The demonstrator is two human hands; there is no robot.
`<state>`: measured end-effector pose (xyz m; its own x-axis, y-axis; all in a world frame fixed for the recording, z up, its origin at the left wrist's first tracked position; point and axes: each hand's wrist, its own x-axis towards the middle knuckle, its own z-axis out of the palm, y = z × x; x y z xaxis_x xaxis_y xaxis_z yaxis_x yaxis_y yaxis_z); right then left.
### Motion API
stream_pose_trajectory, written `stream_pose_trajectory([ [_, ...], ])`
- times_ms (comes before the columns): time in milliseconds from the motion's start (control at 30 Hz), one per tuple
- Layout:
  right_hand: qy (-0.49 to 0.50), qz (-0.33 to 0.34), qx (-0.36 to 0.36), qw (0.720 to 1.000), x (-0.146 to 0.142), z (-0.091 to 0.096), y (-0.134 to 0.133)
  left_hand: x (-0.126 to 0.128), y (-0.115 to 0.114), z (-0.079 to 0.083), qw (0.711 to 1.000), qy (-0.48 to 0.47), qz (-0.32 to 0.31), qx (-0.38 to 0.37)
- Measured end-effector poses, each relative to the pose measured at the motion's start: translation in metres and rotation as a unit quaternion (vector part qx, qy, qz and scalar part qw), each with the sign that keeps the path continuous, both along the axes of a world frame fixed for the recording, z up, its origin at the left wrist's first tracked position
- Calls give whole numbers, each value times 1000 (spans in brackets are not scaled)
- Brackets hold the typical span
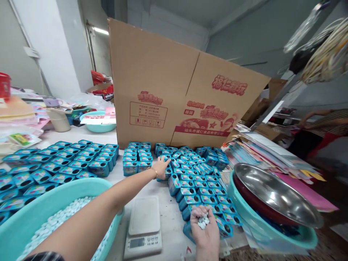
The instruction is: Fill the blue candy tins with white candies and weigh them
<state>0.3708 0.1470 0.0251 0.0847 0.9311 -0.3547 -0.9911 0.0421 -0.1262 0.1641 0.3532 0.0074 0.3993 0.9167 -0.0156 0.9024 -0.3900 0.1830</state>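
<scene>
In the head view my left arm stretches forward across the table. My left hand (pixel 160 168) has its fingers bent about a small blue tin (pixel 168 173) among the middle rows; part of the grip is hidden. Palm up, my right hand (pixel 208 233) is cupped round a handful of small white candies (pixel 202 220), above the front of the right-hand group of blue tins (pixel 189 199). These tins have dark round holes in their tops. More white candies (pixel 63 220) fill a turquoise basin (pixel 78 186) beneath my left forearm.
A white digital scale (pixel 144 226) lies between my arms. More blue tins (pixel 61 161) cover the left side. A tall cardboard box (pixel 152 72) stands behind. At right, a steel bowl (pixel 272 192) rests on a turquoise tub (pixel 236 206) near stacked cardboard sheets (pixel 261 156). Another person (pixel 323 127) stands far right.
</scene>
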Motion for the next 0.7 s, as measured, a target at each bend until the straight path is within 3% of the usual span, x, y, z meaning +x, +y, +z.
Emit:
stream_pose_trajectory([
  [200,-72,-6,74,995,14,-14,-7,0,-10,2,999,-13,28,19],
  [400,-50,-2,58,997,17,-13,-9,-7,-33,-2,997,-31,63,26],
  [700,-80,51,70,993,-5,-3,-7,-13,-74,2,998,-50,-29,-9],
])
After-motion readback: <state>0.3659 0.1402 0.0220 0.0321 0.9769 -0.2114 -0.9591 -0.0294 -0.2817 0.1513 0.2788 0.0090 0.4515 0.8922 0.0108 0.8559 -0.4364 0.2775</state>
